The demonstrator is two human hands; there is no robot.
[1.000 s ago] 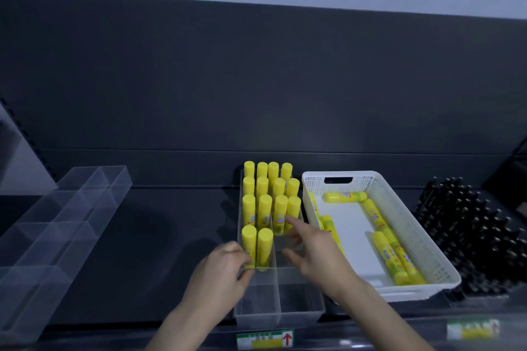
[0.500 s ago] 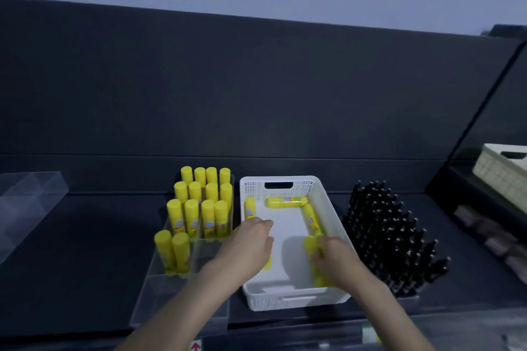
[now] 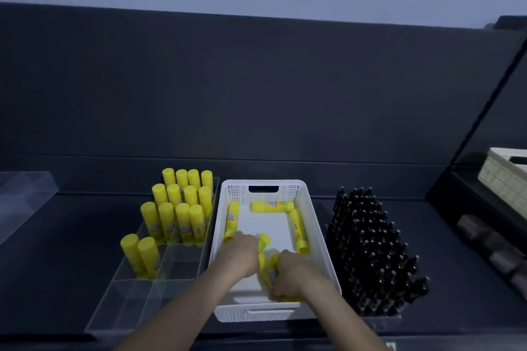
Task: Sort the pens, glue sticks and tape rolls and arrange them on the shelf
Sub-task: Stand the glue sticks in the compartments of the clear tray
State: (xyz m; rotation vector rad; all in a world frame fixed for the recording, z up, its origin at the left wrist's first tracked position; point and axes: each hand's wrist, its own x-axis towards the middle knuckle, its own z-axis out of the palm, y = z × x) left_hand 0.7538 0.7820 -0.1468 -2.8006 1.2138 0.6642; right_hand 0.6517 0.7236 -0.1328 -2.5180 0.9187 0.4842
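Left grip [image 3: 242, 256] in white basket [image 3: 288, 191], curled round one glue stick [image 3: 264, 239]; right grip [image 3: 292, 276] clenches glue stick bundle [image 3: 268, 273]. Risk: overfull right grip sheds sticks on lift; arm swinging left may topple upright glue sticks [image 3: 182, 216] in clear organizer [image 3: 182, 262].
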